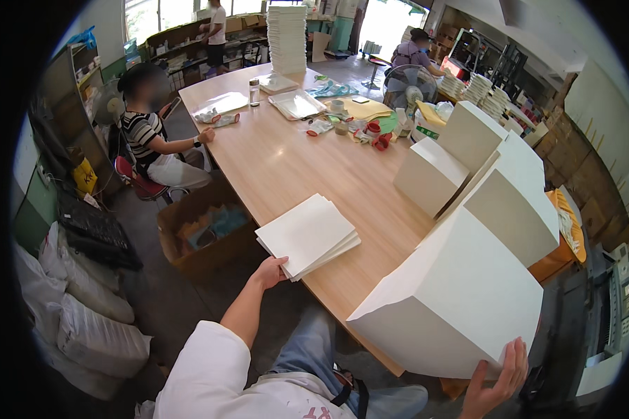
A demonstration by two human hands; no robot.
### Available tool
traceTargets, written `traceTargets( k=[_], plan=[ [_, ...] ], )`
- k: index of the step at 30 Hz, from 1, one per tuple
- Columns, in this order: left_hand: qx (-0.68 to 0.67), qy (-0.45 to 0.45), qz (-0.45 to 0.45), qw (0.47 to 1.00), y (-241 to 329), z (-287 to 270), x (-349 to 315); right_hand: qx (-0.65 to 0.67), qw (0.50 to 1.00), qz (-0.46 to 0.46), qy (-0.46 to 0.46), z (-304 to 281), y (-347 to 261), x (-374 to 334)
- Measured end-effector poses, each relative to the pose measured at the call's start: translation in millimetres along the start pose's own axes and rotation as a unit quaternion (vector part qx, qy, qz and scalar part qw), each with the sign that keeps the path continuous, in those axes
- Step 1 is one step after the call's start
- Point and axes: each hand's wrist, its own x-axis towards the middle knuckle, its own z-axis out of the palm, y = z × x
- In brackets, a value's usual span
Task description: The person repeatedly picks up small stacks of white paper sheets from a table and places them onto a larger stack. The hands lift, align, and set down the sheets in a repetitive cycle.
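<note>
A small, slightly fanned stack of white sheets [309,236] lies at the table's near edge. My left hand [269,272] grips its near left corner, thumb on top and the other fingers mostly hidden beneath. To the right, a tall leaning stack of white sheets [461,286] reaches the table's near edge. My right hand [500,385] is open against that stack's lower right corner, thumb apart from the fingers. More white stacks [514,195] stand just behind it.
The wooden table [272,167] holds tape rolls [381,142], a bottle [254,92] and a tall paper stack [286,40]. A cardboard box [203,234] stands left of the table, near a seated person [154,133]. White sacks [94,335] lie at lower left.
</note>
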Motion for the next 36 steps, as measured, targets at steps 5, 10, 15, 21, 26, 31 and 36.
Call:
traceTargets(
  k=[5, 10, 15, 21, 26, 31, 36],
  plan=[
    [0.008, -0.016, -0.056, 0.998, 10.7, -8.4, -11.2, -0.061, 0.994, 0.007, -0.086, 4.2, 24.1, -13.5],
    [0.348, 0.157, 0.006, 0.924, 51.3, -20.9, -50.5, 0.054, 0.994, 0.098, 0.013, -3.2, 35.7, -23.1],
    [0.368, 0.079, 0.309, 0.874, 164.4, 97.2, -109.0, 0.413, 0.814, 0.388, 0.129, 14.1, 43.2, -27.3],
    [0.378, -0.316, 0.516, 0.700, 187.2, 368.5, -275.8, 0.530, 0.692, 0.451, 0.194, 37.6, 43.7, -31.5],
    [0.510, -0.505, 0.512, 0.472, 139.1, 474.0, -289.2, 0.516, 0.698, 0.458, 0.190, 39.5, 44.6, -35.8],
    [0.516, -0.488, 0.507, 0.488, 94.7, 489.9, -271.4, 0.488, 0.759, 0.404, 0.149, 20.9, 58.0, -41.0],
    [0.498, -0.459, 0.545, 0.494, 95.8, 481.8, -273.9, 0.280, 0.887, 0.368, -0.022, -28.1, 53.8, -13.7]
  ],
)
